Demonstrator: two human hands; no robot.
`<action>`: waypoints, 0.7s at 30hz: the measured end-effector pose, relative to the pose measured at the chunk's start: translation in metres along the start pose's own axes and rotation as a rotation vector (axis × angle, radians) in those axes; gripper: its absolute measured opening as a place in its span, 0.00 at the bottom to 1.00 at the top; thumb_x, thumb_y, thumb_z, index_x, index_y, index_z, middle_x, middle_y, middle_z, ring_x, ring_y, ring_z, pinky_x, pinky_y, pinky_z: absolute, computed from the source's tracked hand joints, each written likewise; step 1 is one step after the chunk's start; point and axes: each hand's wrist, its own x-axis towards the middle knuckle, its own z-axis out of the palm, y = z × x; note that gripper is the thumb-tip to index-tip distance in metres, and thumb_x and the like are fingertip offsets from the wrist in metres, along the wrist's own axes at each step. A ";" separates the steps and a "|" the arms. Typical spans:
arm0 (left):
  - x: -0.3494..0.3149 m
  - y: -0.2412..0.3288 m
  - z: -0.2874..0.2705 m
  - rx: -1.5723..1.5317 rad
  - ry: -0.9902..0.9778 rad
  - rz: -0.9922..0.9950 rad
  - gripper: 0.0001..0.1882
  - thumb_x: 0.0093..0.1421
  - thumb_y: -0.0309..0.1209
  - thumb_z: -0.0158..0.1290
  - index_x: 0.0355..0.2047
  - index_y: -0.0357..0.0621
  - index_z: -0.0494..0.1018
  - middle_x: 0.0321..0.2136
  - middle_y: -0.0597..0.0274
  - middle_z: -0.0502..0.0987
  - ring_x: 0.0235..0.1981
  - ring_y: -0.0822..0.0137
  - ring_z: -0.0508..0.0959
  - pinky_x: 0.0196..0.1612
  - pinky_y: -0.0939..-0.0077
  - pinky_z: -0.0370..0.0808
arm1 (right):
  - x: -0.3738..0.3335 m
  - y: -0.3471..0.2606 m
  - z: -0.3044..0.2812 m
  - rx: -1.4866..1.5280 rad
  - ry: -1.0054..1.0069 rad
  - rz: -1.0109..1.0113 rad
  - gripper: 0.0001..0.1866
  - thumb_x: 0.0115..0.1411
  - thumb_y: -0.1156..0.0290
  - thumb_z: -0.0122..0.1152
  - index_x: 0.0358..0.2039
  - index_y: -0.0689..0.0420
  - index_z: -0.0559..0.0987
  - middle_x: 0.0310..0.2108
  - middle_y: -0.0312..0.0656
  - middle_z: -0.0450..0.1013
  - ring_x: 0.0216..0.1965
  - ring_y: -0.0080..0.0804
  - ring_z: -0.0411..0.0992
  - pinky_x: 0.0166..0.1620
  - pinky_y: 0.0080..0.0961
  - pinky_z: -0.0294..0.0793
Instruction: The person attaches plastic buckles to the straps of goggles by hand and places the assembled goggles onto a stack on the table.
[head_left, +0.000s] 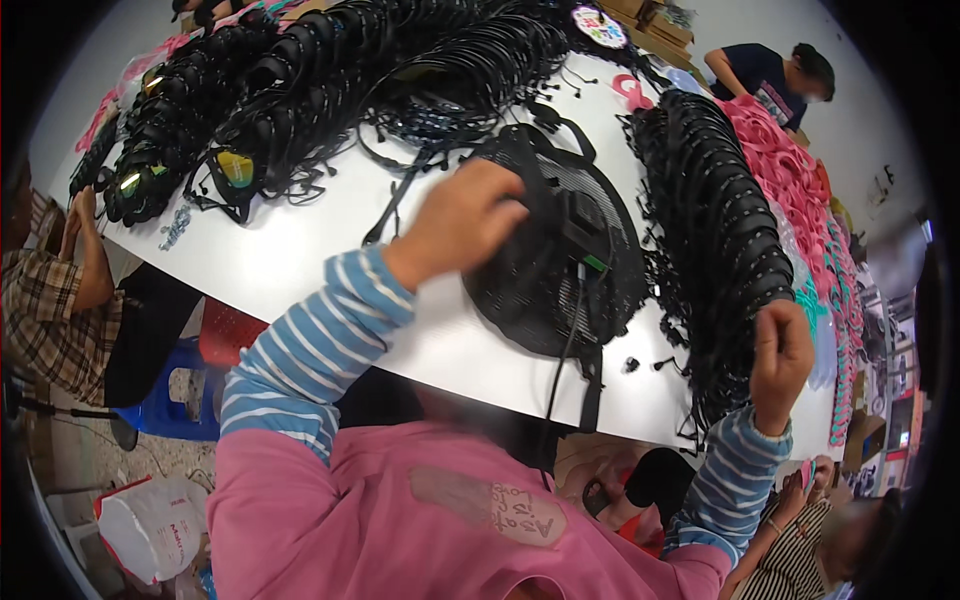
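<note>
In front of me on the white table (430, 355) lies a black mesh bag (500, 290) with straps. On it rests a small black device (583, 225) with a green strip, and a thin black cord (566, 370) runs down over the table's near edge. My left hand (460, 218) hovers by the bag's left side with curled fingers; what they hold, if anything, is hidden. Closed like a pinch, my right hand (782, 355) is at the near end of a long row of black looped straps (715, 240); I cannot make out anything in it.
Heaps of black straps (310, 70) fill the table's far left. Pink straps (775, 150) lie along the right. Co-workers sit or stand around: one in plaid (65, 310), one in a dark shirt (760, 80), one in stripes (810, 540). A blue stool (180, 400) stands left.
</note>
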 end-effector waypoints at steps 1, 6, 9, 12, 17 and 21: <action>-0.005 -0.029 -0.013 0.034 0.020 -0.113 0.08 0.48 0.29 0.54 0.28 0.40 0.70 0.27 0.56 0.72 0.30 0.56 0.73 0.33 0.69 0.70 | 0.008 -0.025 0.009 0.028 -0.111 -0.055 0.02 0.50 0.82 0.55 0.25 0.63 0.71 0.23 0.39 0.66 0.24 0.26 0.65 0.28 0.18 0.64; -0.014 -0.104 -0.062 0.377 -0.103 -0.383 0.12 0.46 0.37 0.56 0.27 0.41 0.73 0.26 0.58 0.74 0.31 0.57 0.74 0.33 0.67 0.69 | 0.041 -0.081 0.075 0.351 -0.547 -0.243 0.06 0.43 0.80 0.60 0.23 0.62 0.72 0.22 0.44 0.68 0.25 0.39 0.68 0.29 0.27 0.67; -0.014 -0.115 -0.058 0.440 -0.197 -0.357 0.10 0.44 0.35 0.57 0.27 0.48 0.74 0.28 0.62 0.73 0.37 0.60 0.71 0.38 0.63 0.63 | 0.058 -0.112 0.119 0.409 -0.697 -0.370 0.07 0.43 0.77 0.61 0.23 0.60 0.71 0.23 0.43 0.67 0.26 0.41 0.68 0.29 0.30 0.68; -0.014 -0.118 -0.052 0.512 -0.121 -0.164 0.06 0.48 0.31 0.54 0.28 0.47 0.72 0.25 0.63 0.73 0.30 0.60 0.73 0.33 0.65 0.63 | 0.068 -0.134 0.165 0.347 -0.777 -0.434 0.06 0.45 0.72 0.59 0.23 0.58 0.72 0.24 0.42 0.68 0.28 0.41 0.68 0.31 0.31 0.69; -0.002 -0.128 -0.076 -0.005 0.137 -0.369 0.06 0.55 0.31 0.47 0.29 0.42 0.68 0.21 0.55 0.74 0.23 0.56 0.74 0.29 0.68 0.67 | 0.072 -0.164 0.242 0.239 -0.597 -0.427 0.11 0.46 0.70 0.59 0.31 0.59 0.72 0.32 0.45 0.69 0.36 0.42 0.68 0.39 0.31 0.68; 0.003 -0.114 -0.109 -0.369 0.188 -0.396 0.06 0.54 0.28 0.49 0.28 0.37 0.69 0.17 0.65 0.71 0.20 0.77 0.68 0.24 0.82 0.66 | 0.075 -0.174 0.265 0.444 -0.595 0.176 0.21 0.50 0.70 0.57 0.43 0.64 0.66 0.33 0.50 0.70 0.34 0.43 0.71 0.38 0.30 0.69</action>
